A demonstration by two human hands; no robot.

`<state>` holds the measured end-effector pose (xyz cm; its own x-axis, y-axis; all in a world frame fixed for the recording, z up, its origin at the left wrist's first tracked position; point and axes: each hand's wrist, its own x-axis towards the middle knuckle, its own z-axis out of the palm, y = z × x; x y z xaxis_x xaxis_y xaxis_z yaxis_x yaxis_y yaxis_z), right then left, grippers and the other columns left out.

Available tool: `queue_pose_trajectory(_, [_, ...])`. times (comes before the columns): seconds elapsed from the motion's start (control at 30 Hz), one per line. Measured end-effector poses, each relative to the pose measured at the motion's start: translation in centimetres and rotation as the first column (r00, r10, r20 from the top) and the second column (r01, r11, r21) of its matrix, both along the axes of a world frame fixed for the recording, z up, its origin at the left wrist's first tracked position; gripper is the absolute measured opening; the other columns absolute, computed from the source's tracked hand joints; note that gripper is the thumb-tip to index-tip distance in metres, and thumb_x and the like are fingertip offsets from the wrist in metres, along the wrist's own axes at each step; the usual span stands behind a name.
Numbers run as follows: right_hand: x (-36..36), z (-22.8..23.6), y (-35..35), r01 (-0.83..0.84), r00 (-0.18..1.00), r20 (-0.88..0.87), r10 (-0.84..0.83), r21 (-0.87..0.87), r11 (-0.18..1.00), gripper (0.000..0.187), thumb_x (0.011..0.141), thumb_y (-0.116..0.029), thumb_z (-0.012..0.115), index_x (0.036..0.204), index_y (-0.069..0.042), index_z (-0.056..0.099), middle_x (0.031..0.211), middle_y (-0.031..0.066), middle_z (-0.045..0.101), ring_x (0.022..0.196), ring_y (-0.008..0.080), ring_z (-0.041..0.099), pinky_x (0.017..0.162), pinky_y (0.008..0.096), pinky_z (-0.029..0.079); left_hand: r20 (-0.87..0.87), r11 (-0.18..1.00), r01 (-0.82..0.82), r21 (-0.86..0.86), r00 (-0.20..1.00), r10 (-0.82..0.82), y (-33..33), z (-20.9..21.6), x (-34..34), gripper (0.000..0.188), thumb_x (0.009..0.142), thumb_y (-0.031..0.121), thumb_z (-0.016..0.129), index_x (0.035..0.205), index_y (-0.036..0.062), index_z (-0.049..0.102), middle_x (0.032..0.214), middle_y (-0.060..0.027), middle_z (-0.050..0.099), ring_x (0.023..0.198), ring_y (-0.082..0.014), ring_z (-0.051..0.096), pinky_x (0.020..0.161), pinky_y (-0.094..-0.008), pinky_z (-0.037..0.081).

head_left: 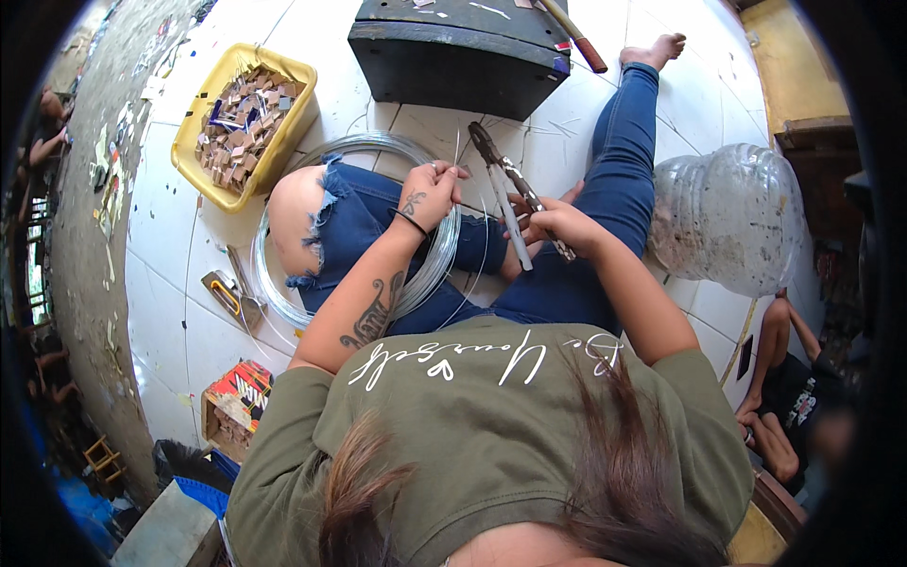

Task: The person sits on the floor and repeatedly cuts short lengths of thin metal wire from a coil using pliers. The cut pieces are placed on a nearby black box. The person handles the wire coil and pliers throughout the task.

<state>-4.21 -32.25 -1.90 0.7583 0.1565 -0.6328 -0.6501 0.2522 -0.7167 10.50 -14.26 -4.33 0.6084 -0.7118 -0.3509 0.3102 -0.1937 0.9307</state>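
My left hand (434, 194) is closed, fingertips pinched together around a thin metal wire (459, 151). A large coil of silvery wire (433, 276) loops around my bent left knee and under my left forearm. In my right hand (559, 229) is a pair of pliers (502, 175), its dark jaws pointing away from me toward the upper left. One handle looks wrapped in pale grey, the other is dark, and they stand spread apart. The jaws are close to the wire; whether they touch it I cannot tell.
A yellow tub (179, 156) of small brown pieces stands at the far left. Ahead sits a black box (453, 71) with a red-gripped tool (590, 55) on it. A clear plastic jug (732, 217) lies right. A flat metal tool (230, 298) and red carton (236, 392) are left. Another person (789, 402) sits lower right.
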Motion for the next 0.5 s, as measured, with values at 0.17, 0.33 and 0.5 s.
queue_pose_trajectory(0.17, [-0.3, 0.8, -0.2, -0.090, 0.996, 0.025, 0.091, -0.041, 0.995, 0.073, 0.067, -0.006, 0.043, 0.137, 0.004, 0.022, 0.125, 0.0200, 0.044, 0.111, 0.0270, 0.048, 0.091, 0.0332, 0.040, -0.045, 0.999, 0.012, -0.031, 0.999, -0.013, -0.2, 0.7, -0.1, 0.023, 0.091, 0.013, 0.043, 0.090, -0.0025, 0.059, 0.055, -0.0004, 0.051, 0.040, -0.0046, 0.040, 0.040, -0.0178, 0.033])
queue_pose_trajectory(0.33, [0.0, 1.3, -0.1, -0.174, 0.982, 0.037, 0.186, -0.206, 0.963, 0.060, 0.069, -0.007, 0.047, 0.127, 0.004, 0.033, 0.112, 0.0156, 0.050, 0.099, 0.0233, 0.052, 0.081, 0.0307, 0.043, 0.021, 0.998, 0.060, -0.029, 0.998, -0.059, -0.1, 0.5, -0.2, 0.023, 0.092, 0.014, 0.043, 0.094, -0.0029, 0.059, 0.056, 0.0006, 0.051, 0.040, -0.0034, 0.039, 0.040, -0.0166, 0.031])
queue_pose_trajectory(0.5, [0.1, -0.4, 1.1, -0.060, 0.993, -0.106, 0.049, -0.104, 0.993, 0.031, 0.068, -0.009, 0.051, 0.095, 0.004, 0.054, 0.089, 0.0127, 0.059, 0.080, 0.0210, 0.060, 0.070, 0.0295, 0.047, 0.101, 0.997, 0.080, -0.021, 0.992, -0.077, -0.1, 0.1, 0.1, 0.023, 0.092, 0.013, 0.042, 0.095, -0.0023, 0.059, 0.056, -0.0009, 0.053, 0.040, -0.0048, 0.041, 0.041, -0.0174, 0.033])
